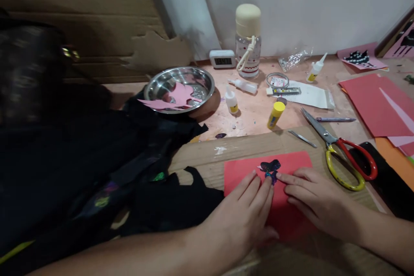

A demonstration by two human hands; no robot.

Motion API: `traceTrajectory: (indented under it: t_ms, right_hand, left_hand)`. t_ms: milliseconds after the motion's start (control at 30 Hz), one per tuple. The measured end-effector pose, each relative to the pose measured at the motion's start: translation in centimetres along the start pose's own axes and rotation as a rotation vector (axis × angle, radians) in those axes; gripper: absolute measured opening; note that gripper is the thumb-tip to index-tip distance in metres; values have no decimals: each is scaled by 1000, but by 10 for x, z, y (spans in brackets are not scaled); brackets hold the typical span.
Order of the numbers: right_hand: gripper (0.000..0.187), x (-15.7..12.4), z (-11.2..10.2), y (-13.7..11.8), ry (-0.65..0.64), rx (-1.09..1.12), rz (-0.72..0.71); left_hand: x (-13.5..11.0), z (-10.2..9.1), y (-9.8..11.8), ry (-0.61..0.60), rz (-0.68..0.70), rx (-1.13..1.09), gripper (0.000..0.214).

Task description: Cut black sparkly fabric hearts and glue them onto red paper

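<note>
Pink craft table [255,116] strewn with paper and glue: two hands press a cutout onto a red sheet.
Nearest, the left hand [239,220] and right hand [317,200] lie flat on the red sheet [294,161], each grip released, fingertips meeting on the small dark glittery cutout [271,167] at the sheet's far middle. Black fabric [80,172] heaps at near left. Just right of the right hand lie scissors [343,155]. Beyond the sheet are tweezers [303,138] and a yellow glue stick [276,114]. Farther left a steel bowl [211,84] holds pink scraps. By the far wall stand a cream-capped bottle [248,41] and a small clock [222,58].
</note>
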State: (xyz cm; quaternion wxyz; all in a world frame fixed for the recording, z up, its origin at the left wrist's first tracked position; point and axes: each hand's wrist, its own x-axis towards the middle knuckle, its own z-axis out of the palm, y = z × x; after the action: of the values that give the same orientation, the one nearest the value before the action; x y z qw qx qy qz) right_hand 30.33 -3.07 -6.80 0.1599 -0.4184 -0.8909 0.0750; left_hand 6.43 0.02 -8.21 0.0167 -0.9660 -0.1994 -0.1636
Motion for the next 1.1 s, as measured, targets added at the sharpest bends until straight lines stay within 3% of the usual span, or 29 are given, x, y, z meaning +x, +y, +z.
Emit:
traceTrajectory:
  t_ms: [100, 200, 267, 367, 467, 633, 733, 867, 1100]
  right_hand:
    - [28, -1, 2, 2, 28, 8, -30]
    - [30, -1, 2, 3, 33, 22, -33]
    - [31, -1, 1, 3, 26, 20, -34]
    - [31, -1, 0, 3, 23, 9, -34]
    - [37, -1, 0, 2, 33, 0, -33]
    - [38, 0, 0, 2, -5, -14, -23]
    - [35, 1, -2, 3, -55, 20, -13]
    - [33, 2, -5, 3, -71, 88, 7]
    - [29, 5, -7, 1, -78, 131, 44]
  left_hand:
    - [4, -6, -12, 1, 3, -88, 46]
    - [13, -22, -46, -63, -45, -152, 23]
    - [17, -34, -78, -3, -94, -51, 27]
    - [17, -51, -122, 76, -282, 158, 30]
    - [14, -61, -143, -22, -386, 243, 40]
    - [17, -49, -132, -172, -247, -23, 46]
    - [21, -32, -113, -106, -101, -204, 32]
    - [22, -11, -94, -112, 29, -299, 23]
    - [24, 5, -94, -55, 96, -297, 27]
